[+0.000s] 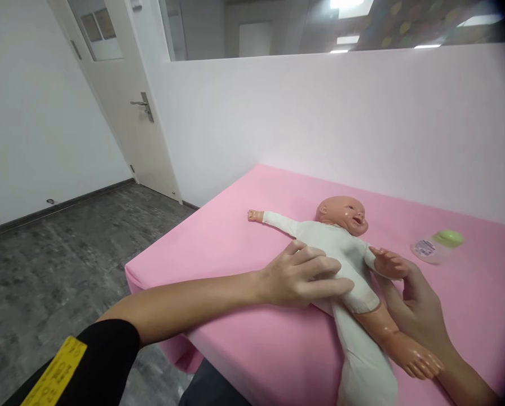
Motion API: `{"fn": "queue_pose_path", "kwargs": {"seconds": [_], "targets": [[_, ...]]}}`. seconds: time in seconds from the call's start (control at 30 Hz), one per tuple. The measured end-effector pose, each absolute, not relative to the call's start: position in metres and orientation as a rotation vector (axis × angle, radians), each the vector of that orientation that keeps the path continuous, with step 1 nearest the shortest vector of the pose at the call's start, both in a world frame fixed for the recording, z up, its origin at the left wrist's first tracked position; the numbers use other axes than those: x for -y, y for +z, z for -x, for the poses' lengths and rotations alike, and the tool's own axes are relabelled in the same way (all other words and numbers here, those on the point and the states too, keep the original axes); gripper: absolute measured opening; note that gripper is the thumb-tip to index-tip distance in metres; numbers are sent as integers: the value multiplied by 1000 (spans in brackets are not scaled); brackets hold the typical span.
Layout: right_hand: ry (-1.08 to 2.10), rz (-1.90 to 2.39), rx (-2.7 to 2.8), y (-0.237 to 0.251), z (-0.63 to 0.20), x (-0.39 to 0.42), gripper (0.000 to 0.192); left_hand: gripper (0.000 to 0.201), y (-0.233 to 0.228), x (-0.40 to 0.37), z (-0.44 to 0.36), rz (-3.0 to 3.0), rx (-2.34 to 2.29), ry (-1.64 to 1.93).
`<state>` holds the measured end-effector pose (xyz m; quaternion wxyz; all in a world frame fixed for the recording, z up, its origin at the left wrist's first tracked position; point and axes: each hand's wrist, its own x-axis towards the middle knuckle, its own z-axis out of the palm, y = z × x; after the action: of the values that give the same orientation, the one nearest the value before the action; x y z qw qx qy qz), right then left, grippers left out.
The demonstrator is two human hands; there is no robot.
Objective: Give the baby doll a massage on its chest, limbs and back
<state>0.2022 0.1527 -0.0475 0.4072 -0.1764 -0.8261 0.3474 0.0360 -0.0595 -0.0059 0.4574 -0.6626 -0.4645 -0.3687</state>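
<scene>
The baby doll (341,248) is lying on the pink bed (235,237). The left hand (303,276), fingers spread, is pressing its soft torso; the right hand (417,304) is pinching its stiff plastic arm. It is probably light.

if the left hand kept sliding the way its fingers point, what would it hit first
The left hand already lies flat on the doll, fingers pointing right across its white-clothed torso. Going straight on, it would probably meet the doll's near arm and the right hand holding it, though depth is hard to judge.
</scene>
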Motion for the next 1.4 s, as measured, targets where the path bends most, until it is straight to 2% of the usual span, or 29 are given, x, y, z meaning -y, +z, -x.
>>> {"fn": "queue_pose_path", "kwargs": {"seconds": [0.17, 0.33, 0.53, 0.67, 0.93, 1.17, 1.4], "targets": [[905, 491, 2086, -44, -203, -150, 39, 20, -9, 61, -38, 1692, 1262, -917], [939, 654, 2025, -44, -200, -149, 43, 30, -8, 61, -35, 1761, 1313, -1089], [767, 250, 2135, -38, -196, -153, 28, 39, -4, 60, -31, 1792, 1466, -1249], [663, 163, 2173, -37, -195, -159, 27, 38, -1, 60, -29, 1783, 1514, -1316], [967, 370, 2025, -41, -192, -157, 30, 30, 7, 65, -26, 1819, 1462, -1331], [794, 173, 2133, -31, -193, -151, 24, 36, 10, 64, -26, 1759, 1527, -1365], [968, 326, 2066, -36, -191, -154, 28, 29, 12, 67, -28, 1843, 1452, -1387]]}}
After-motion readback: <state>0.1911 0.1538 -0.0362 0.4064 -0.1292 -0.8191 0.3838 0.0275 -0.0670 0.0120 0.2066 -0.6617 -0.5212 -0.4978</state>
